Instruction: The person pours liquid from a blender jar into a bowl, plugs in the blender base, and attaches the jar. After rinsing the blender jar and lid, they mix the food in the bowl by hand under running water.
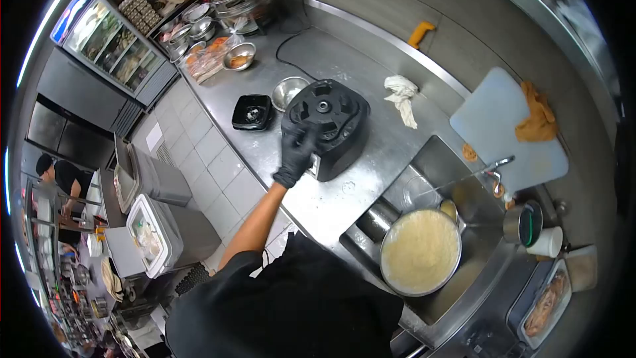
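Observation:
My left hand (pixel 298 154), in a black glove, is at the near left edge of a black blender base (pixel 344 149). Its fingers are bent over the rim of the base and touch it; black on black hides the fingertips. The base stands upright on the steel counter, its round metal drive coupling (pixel 322 107) facing up and no jug on it. Beside it on the left lie a square black lid-like part (pixel 252 113) and a steel bowl (pixel 287 95). My right hand is out of sight.
On the right, a sink (pixel 477 252) holds a large pot of pale yellow mixture (pixel 421 252). A white cloth (pixel 401 96) lies on the counter (pixel 331 205). A blue cutting board (pixel 507 122) leans at the wall. Grey bins (pixel 179 225) stand left; a co-worker (pixel 66 179) is beyond.

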`<state>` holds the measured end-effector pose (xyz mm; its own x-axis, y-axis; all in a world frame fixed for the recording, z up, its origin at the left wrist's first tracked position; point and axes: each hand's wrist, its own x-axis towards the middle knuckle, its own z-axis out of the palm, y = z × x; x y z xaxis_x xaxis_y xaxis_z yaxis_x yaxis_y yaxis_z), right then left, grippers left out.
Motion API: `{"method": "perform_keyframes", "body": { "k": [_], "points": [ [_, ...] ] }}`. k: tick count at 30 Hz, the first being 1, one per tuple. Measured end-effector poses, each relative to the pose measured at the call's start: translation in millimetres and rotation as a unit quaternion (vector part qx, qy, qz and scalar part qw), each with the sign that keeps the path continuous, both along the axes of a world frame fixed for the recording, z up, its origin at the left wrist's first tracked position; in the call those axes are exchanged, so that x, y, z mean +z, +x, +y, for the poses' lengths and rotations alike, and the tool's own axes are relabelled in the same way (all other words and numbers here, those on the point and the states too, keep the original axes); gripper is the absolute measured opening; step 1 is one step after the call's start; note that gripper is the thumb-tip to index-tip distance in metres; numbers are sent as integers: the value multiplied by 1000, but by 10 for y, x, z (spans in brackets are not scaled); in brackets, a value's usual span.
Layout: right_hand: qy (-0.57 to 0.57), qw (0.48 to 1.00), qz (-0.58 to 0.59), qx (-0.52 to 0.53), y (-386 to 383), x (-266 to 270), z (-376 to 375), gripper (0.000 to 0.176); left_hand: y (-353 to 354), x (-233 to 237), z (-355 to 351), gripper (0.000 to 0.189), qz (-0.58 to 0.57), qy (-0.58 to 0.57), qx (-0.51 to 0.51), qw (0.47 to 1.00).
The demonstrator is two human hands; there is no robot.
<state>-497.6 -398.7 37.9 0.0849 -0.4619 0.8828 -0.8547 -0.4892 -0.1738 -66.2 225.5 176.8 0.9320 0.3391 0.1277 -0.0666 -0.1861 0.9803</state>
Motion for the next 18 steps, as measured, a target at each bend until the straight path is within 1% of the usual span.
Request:
{"method": "perform_keyframes", "body": {
  "k": [1, 2, 3, 4, 5, 6, 7, 8, 9, 10, 11, 12, 13, 14, 15, 17, 18],
  "points": [
    [14, 1000, -15, 10, 81, -13, 151, 44, 144, -78, 364, 15, -147, 36, 33, 988],
    [7, 1000, -16, 12, 166, -37, 302, 44, 249, -97, 684, 17, -160, 30, 114, 980],
    [46, 997, -46, 34, 270, -87, 480, 44, 311, -79, 961, 21, -183, 16, 148, 972],
    [85, 992, -75, 55, 353, -143, 672, 43, 386, -125, 1302, 27, -185, 70, 205, 958],
    [123, 984, -104, 75, 421, -207, 867, 43, 359, -255, 1527, 40, -122, 91, 285, 946],
    [161, 973, -131, 98, 521, -273, 1022, 43, 442, -602, 1875, 55, -71, 111, 382, 915],
    [202, 959, -156, 126, 651, -352, 1160, 43, 496, -824, 2118, 70, -18, 133, 476, 869],
    [247, 941, -177, 151, 772, -432, 1300, 43, 519, -1067, 2323, 76, 122, 35, 506, 853],
    [290, 919, -197, 181, 902, -485, 1424, 43, 485, -1201, 2451, 78, 196, -79, 463, 861],
    [329, 893, -220, 213, 1041, -558, 1546, 42, 453, -1332, 2575, 80, 280, -179, 411, 849],
    [364, 864, -240, 250, 1178, -678, 1598, 42, 412, -1482, 2694, 77, 293, -288, 290, 864],
    [395, 830, -247, 308, 1378, -769, 1665, 42, 422, -1544, 2687, 71, 262, -295, 253, 884],
    [356, 784, -171, 479, 1353, -1407, 1238, 42, 440, -1602, 2653, 66, 231, -300, 215, 900],
    [445, 756, -246, 412, 1795, -869, 1730, 40, 432, -1705, 2713, 66, 174, -312, 162, 920],
    [518, 712, -331, 339, 2384, -37, 2465, 39, 430, -1693, 2794, 66, 180, -313, 157, 919],
    [465, 708, -296, 441, 2943, 322, 2836, 36, 666, -1543, 2885, 68, 303, -208, 188, 911],
    [452, 727, -263, 445, 3227, 715, 3151, 33, 807, -2092, 3184, 70, 273, -52, 264, 924]
  ]
}}
